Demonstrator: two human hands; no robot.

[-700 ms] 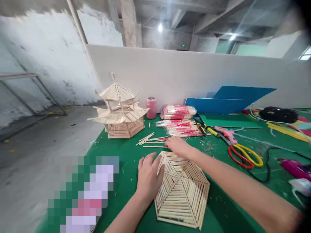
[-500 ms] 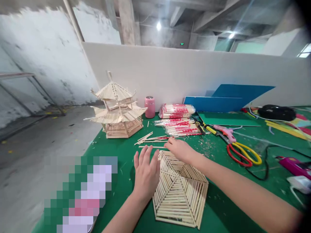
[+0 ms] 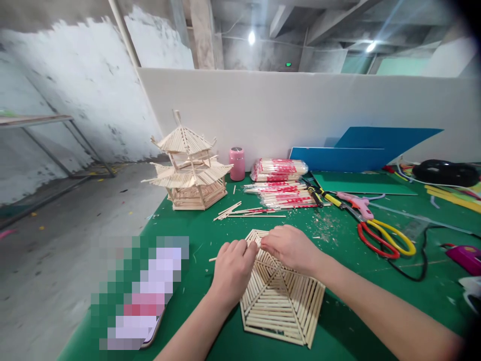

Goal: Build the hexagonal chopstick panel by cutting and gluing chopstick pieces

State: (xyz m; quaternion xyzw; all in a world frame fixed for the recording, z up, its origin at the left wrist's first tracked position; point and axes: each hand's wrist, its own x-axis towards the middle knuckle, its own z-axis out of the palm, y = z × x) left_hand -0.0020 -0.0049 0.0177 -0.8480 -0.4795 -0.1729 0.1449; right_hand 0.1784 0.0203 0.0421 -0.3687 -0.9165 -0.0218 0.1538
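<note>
My left hand (image 3: 233, 265) is closed around a thin wooden stick (image 3: 212, 259), whose pale end pokes out on its left side. Close beside it, my right hand (image 3: 289, 248) has its fingers pinched together at the stick's other end, which the fingers hide. Both hands are over the upper part of a six-sided panel (image 3: 278, 306) made of wooden sticks in wedge-shaped sections. The panel lies on the green table, its upper edge partly covered by my hands.
A stick pagoda model (image 3: 191, 175) stands behind to the left, near a pink cup (image 3: 236, 164). Loose sticks (image 3: 229, 211), packaged sticks (image 3: 280, 170), a pink glue gun (image 3: 355, 204), red-and-yellow-handled scissors (image 3: 379, 239) and a purple tool (image 3: 466, 258) lie around. A blurred-out phone (image 3: 150, 301) is front left.
My hands have drawn nearer with the stick, from beyond the panel to above its upper part. My left hand has closed from spread fingers. The view has shifted slightly.
</note>
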